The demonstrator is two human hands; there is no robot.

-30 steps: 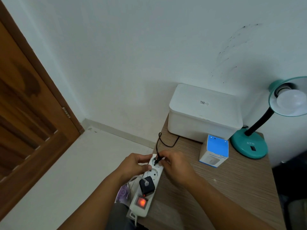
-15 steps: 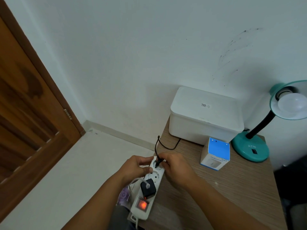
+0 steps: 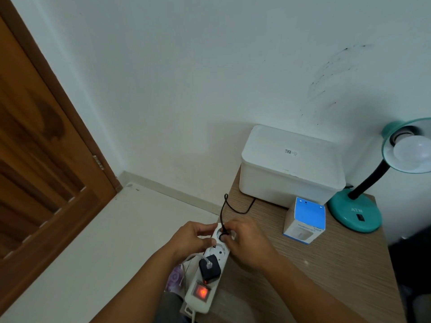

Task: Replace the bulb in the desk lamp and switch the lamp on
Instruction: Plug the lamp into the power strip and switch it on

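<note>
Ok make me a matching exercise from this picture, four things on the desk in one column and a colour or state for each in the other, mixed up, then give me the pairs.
Things:
1. desk lamp base
2. power strip switch
3. storage box
4. bulb in the lamp

Colour or state:
A. white, lid closed
B. glowing orange-red
C. teal
D. fitted but unlit

Pairs: 1-C, 2-B, 3-A, 4-D
</note>
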